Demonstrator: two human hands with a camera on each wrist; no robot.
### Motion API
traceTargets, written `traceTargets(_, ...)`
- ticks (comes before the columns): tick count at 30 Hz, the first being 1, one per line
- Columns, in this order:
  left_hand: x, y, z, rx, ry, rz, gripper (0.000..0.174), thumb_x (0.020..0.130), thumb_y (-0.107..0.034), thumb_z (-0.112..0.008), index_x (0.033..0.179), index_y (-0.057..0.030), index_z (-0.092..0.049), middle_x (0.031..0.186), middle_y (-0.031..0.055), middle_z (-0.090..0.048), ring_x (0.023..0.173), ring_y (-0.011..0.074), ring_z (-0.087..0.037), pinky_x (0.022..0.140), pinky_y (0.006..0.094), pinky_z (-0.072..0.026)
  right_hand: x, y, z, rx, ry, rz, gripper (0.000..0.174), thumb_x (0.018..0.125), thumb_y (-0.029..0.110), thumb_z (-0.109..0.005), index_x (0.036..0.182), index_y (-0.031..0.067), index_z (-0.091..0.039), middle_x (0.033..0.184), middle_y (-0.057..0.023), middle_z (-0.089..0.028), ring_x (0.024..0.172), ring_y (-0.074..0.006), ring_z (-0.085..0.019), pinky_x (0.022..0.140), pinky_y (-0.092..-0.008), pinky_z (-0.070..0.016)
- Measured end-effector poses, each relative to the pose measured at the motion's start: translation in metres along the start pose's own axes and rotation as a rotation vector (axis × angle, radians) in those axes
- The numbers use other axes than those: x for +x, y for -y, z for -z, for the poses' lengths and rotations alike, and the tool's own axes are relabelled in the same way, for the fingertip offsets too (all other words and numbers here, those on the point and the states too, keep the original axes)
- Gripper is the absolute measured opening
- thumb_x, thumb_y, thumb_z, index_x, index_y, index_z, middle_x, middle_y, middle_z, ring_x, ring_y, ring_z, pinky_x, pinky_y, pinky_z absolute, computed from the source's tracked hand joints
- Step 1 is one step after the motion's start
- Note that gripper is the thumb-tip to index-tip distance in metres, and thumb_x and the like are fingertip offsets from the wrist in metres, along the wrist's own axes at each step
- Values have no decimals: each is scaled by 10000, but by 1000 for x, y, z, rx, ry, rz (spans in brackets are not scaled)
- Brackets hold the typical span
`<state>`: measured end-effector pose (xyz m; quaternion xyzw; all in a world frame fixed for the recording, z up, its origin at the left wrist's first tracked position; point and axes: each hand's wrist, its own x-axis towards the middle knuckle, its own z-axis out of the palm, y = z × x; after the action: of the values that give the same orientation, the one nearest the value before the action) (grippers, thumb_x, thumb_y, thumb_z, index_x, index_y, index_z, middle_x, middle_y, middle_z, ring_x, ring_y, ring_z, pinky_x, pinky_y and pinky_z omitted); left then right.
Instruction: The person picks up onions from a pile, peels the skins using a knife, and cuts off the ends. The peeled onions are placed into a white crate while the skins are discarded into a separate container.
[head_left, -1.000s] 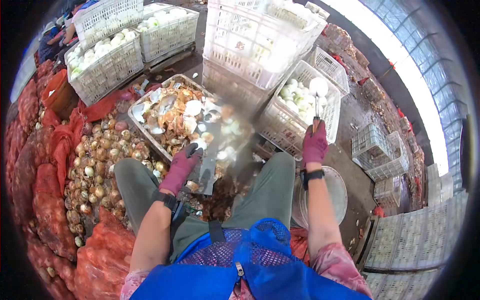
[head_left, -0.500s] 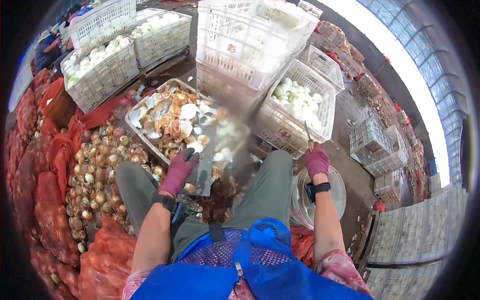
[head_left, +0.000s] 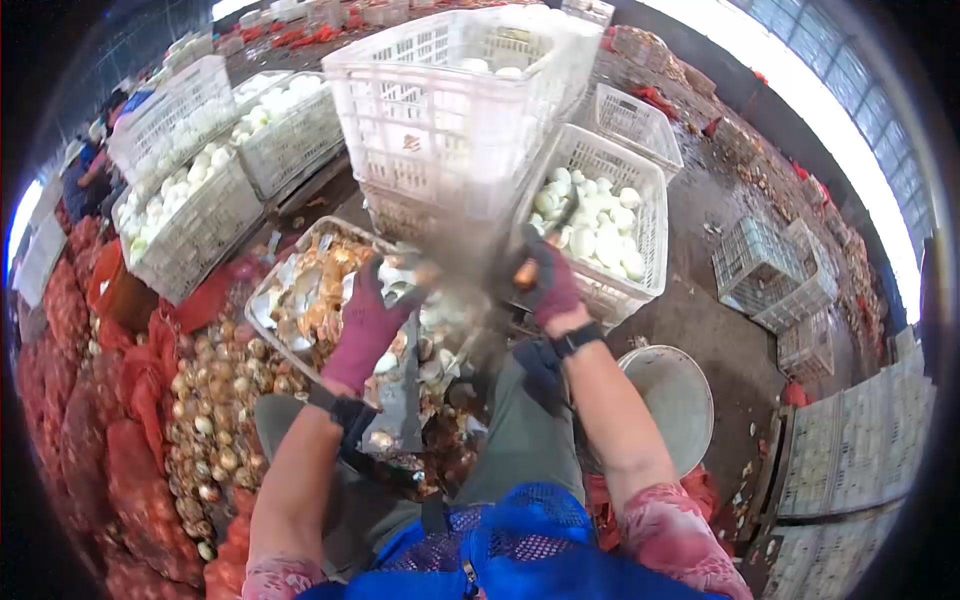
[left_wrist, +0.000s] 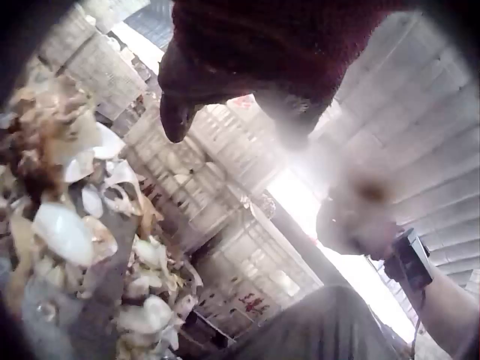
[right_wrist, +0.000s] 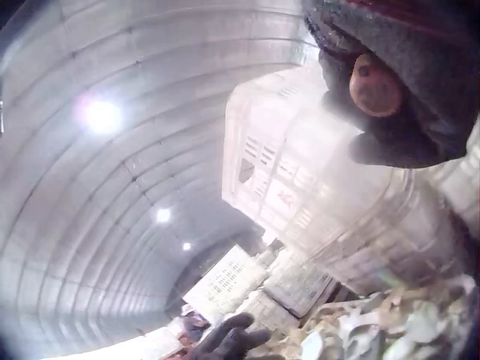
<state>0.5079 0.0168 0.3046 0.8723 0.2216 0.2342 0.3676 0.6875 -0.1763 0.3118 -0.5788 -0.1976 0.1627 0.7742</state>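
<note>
My right hand (head_left: 556,285), in a maroon glove, grips a knife whose round wooden handle end (head_left: 525,274) shows at the fist. The dark blade (head_left: 569,211) points up over the crate of peeled white onions (head_left: 608,235). In the right wrist view the same handle end pokes out between the gloved fingers. My left hand (head_left: 368,335), gloved alike, hovers above the tray's near edge with thumb and fingers spread and nothing between them. Onion skins and peeled scraps (head_left: 318,290) heap in the tray (head_left: 262,318) beneath and beyond it.
Tall white crates (head_left: 420,120) rise ahead, and more onion-filled crates (head_left: 190,230) stand at left. Unpeeled onions (head_left: 215,420) and red mesh sacks (head_left: 130,490) lie on my left. A pale bucket (head_left: 670,400) is beside my right knee. A blurred smudge covers part of the head view's middle.
My right hand has swung inward from the right crate's near side toward the left hand, keeping the knife. An onion has left the knife for the crate. My left hand has lifted off the tray.
</note>
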Motion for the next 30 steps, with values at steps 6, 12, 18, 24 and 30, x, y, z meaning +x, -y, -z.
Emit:
traceTargets(6,111,-38,-28,167,-2,-51,885,759,-618,-637,1308,35,-399,1287,238,-480,1189,387,-474,973,438,-401,76,-70,-45,426,-63,-71,349,904,218,-613,1134,-39,-559,958,-75,-657,860,-214,-637,652,-312,-517)
traceTargets(12,164,-50,-78,158,-4,7,918,762,-615,-636,1312,69,-366,1322,288,-409,1172,424,-477,983,436,-396,97,-83,-49,408,-192,52,334,851,270,-697,1106,75,-603,826,-23,-617,703,-123,-584,541,-274,-450)
traceTargets(18,181,-49,-88,230,-105,15,880,729,-523,-719,1231,85,-330,1228,322,-413,1112,482,-488,894,486,-440,115,-108,-42,390,-231,-39,408,856,263,-686,1171,55,-530,852,-11,-591,689,-118,-530,542,-280,-435)
traceTargets(24,177,-56,-92,163,-73,72,924,701,-617,-681,1247,38,-324,1287,312,-359,1127,493,-472,887,511,-437,118,-117,-38,216,-194,181,473,882,253,-642,1276,74,-452,883,-37,-605,748,-139,-572,583,-287,-461)
traceTargets(30,198,-44,-101,189,-64,93,828,711,-530,-701,1201,14,-314,1243,261,-362,1055,473,-522,862,519,-460,114,-106,-33,63,-43,123,588,978,426,-408,1450,105,-264,1406,-107,-388,1140,-218,-501,914,-345,-453)
